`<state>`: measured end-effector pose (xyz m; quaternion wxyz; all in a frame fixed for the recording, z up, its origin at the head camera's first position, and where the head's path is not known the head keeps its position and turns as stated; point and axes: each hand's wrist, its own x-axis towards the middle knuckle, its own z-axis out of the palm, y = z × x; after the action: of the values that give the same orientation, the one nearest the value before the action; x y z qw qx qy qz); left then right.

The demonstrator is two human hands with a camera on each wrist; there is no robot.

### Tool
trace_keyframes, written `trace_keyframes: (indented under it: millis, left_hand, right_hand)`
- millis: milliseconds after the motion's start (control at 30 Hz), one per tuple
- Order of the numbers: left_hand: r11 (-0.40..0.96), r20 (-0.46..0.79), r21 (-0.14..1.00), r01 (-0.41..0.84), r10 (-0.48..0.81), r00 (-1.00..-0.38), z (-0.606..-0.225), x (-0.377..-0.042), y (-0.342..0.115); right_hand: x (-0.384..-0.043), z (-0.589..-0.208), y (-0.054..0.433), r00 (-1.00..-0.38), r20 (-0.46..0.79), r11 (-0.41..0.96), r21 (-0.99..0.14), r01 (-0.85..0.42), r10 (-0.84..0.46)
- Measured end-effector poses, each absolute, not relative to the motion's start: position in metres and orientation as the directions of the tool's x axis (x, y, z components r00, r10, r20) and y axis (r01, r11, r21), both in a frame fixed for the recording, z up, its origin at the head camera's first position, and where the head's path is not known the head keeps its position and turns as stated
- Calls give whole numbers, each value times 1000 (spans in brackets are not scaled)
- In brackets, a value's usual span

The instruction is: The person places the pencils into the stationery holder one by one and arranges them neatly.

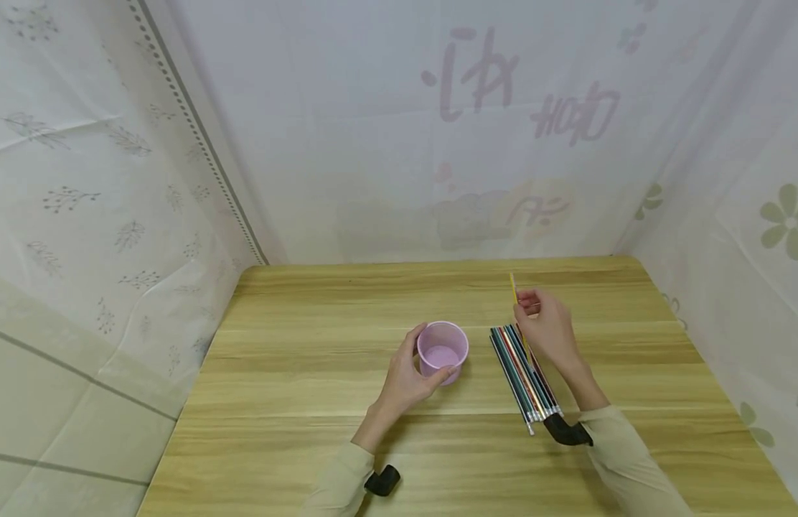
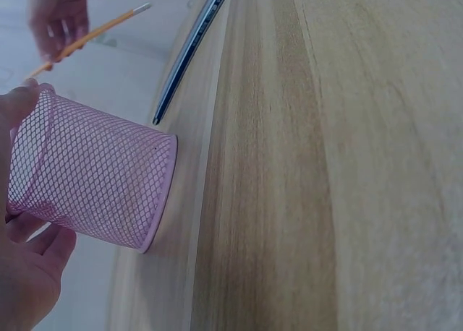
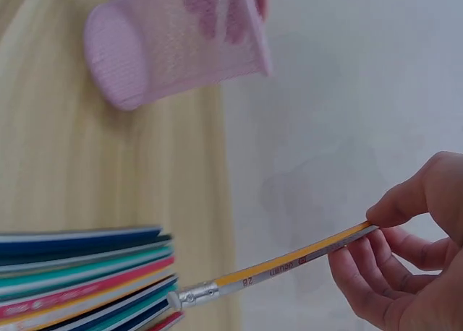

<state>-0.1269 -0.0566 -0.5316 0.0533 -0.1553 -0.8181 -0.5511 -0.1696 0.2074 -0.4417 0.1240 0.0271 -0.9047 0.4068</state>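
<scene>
One slim yellow pencil (image 3: 289,260) pinched in right grip (image 1: 547,327); left grip (image 1: 404,380) curled about round pink mesh cup (image 2: 94,168); glossy pencils (image 1: 522,373) just beside right grip on wood-grained counter (image 1: 296,345).

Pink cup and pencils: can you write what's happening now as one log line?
left hand: holds pink mesh cup | right hand: pinches yellow pencil | other pencils: lying on table

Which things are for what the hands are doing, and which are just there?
Probably for the job:
cup, held by the left hand
yellow pencil, pinched by the right hand
pencils, lying in a bunch

Probably just there:
table, underneath
cloth, behind
black pieces, by the sleeves
</scene>
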Motion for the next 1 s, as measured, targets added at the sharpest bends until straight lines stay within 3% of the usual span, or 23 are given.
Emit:
trace_keyframes:
  millis: [700, 1000]
  left_hand:
    - [349, 266, 883, 313, 177, -948, -534, -128, -56]
    - [337, 280, 883, 328, 183, -942, -536, -127, -56]
  right_hand:
    - [-176, -385, 155, -899, 429, 497, -801, -333, 89]
    - [-178, -381, 134, -887, 455, 412, -824, -389, 73]
